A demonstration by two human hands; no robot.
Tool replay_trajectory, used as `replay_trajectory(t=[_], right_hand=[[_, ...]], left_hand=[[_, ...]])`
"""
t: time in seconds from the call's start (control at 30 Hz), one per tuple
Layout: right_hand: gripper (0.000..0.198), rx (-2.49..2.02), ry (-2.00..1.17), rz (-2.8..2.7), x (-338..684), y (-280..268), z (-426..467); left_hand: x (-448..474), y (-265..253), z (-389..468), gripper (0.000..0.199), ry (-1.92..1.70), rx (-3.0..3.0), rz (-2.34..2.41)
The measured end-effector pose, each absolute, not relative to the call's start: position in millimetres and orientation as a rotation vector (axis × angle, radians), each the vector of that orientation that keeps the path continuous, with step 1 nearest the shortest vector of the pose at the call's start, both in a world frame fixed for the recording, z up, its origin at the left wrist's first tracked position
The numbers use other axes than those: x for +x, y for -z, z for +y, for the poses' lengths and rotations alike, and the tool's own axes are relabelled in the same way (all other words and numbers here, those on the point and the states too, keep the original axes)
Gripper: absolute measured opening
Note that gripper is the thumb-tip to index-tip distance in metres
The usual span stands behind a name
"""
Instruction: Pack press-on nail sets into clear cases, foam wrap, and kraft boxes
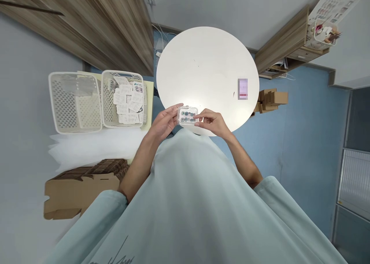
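Over the near edge of the white round table (208, 59) I see a small clear plastic case (187, 119) with rounded corners. Rows of several small round teal and dark pieces show inside it; what they are is too small to tell. My left hand (165, 123) grips the case at its left end, fingers along the side. At the right end, my right hand (212, 122) has its thumb and fingertips closed on the case's edge. Whether those fingertips also pinch one of the pieces cannot be made out.
A pixelated pink phone-like rectangle (243, 89) lies on the table's right side. To the left stand a white basket (104, 102) of printed cards and packs, another white basket (51, 102), white foam sheets (86, 146) and flattened cardboard boxes (81, 194). Small cardboard boxes (276, 98) sit right.
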State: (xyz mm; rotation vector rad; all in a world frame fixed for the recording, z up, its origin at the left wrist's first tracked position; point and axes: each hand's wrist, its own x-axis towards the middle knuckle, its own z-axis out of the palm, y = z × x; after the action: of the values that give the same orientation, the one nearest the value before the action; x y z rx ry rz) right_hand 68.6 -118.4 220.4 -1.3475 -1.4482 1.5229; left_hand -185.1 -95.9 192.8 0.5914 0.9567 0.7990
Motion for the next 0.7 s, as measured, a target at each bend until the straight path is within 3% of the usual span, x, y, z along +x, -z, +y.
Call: replay_trajectory(t=[0.27, 0.47, 0.7], right_hand=[[0.064, -1.500, -1.458, -1.213, 63.5, -207.4, -129.4], [0.062, -1.511, -1.730, -1.052, 53.3, -206.7, -131.9], [0.062, -1.537, -1.759, -0.946, 42.3, -196.3, -127.5]], left_hand=[[-182.8, -193.9, -93.0, 0.063, -0.799, 0.639, 0.980], [-183.9, -194.0, -94.4, 0.066, -0.791, 0.664, 0.987], [-192.0, -183.4, -101.1, 0.083, -0.722, 0.733, 1.093]])
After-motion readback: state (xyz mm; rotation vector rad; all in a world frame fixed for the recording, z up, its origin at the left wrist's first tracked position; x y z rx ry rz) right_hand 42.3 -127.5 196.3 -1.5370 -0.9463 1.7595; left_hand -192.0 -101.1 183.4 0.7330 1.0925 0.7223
